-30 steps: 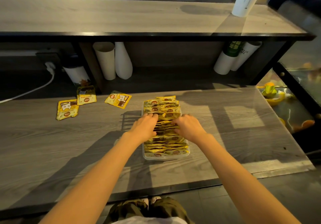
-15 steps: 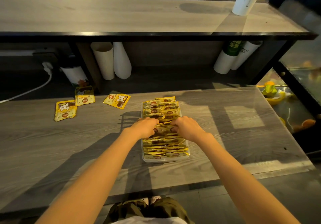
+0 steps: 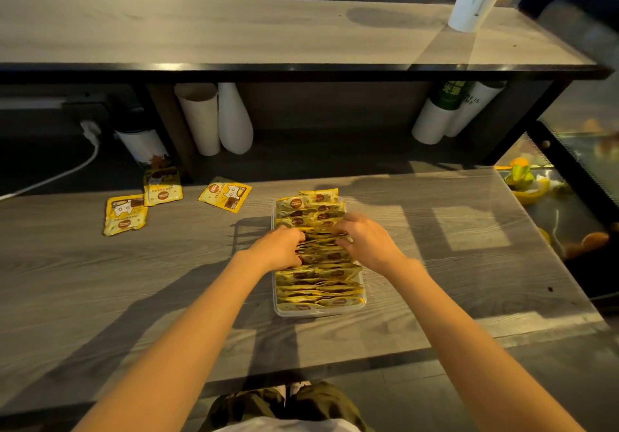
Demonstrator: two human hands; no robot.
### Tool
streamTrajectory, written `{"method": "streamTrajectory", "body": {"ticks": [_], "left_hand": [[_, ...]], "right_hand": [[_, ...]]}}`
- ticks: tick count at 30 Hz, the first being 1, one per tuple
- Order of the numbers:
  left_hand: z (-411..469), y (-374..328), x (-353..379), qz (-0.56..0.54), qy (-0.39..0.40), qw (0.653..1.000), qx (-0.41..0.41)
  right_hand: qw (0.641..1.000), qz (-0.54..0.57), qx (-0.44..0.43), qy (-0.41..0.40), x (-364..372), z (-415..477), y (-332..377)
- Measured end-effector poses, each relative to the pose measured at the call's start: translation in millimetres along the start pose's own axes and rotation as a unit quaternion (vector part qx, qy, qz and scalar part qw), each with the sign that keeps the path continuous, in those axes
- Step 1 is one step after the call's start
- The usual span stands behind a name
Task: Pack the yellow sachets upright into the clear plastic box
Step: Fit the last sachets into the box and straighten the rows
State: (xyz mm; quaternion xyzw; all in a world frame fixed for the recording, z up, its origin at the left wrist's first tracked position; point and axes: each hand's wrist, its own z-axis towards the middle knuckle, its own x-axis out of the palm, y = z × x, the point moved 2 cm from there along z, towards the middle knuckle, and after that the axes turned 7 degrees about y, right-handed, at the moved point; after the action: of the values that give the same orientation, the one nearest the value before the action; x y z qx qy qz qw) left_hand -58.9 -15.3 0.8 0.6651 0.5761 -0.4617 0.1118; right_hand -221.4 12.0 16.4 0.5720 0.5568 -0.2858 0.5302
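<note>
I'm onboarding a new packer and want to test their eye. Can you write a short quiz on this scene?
1. How many sachets lie loose on the table, outside the box?
2. True or false: the box is empty.
3. Where are the left hand and right hand?
A. On the loose sachets
B. On the sachets midway along the box
C. On the upper shelf

Key: 1. Three. 2. False, it is packed with sachets. 3. B.
</note>
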Motion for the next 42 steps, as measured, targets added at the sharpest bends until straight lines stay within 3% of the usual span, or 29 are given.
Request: {"method": "streamTrajectory", "body": {"ticks": [13, 18, 27, 30, 33, 35, 38, 42], "left_hand": [[3.4, 1.2, 11.0, 0.015, -0.024, 1.0, -0.007], [5.0, 2.0, 13.0, 0.012, -0.017, 1.0, -0.004], [-4.9, -0.5, 4.1, 0.015, 0.009, 1.0, 0.0], [-13.0, -2.3, 1.8, -0.033, -0.043, 0.999, 0.004], [-17.5, -2.4, -11.7, -0.038, -0.176, 0.984, -0.002], [-15.7, -1.9, -14.8, -0.002, -0.208, 0.978, 0.002], [-7.4, 0.8, -11.6, 0.021, -0.18, 0.983, -0.003], [1.5, 2.1, -10.2, 0.015, -0.143, 0.989, -0.028]], "right_hand": [[0.994, -0.035, -0.011, 0.1, 0.1, 13.2, 2.0], [0.989, -0.101, -0.009, 0.108, 8.3, 17.8, 2.2], [0.991, -0.082, -0.012, 0.101, 7.8, 14.4, -1.2], [0.991, -0.069, -0.005, 0.116, 8.9, 9.6, -1.7], [0.997, 0.004, 0.015, 0.078, 4.0, 7.6, -0.1], [0.999, 0.024, 0.022, 0.025, -0.3, 8.8, -0.9], [1.0, 0.014, 0.02, -0.015, -3.4, 15.0, -2.5], [0.999, -0.043, 0.0, -0.007, -3.9, 26.0, -1.8]]}}
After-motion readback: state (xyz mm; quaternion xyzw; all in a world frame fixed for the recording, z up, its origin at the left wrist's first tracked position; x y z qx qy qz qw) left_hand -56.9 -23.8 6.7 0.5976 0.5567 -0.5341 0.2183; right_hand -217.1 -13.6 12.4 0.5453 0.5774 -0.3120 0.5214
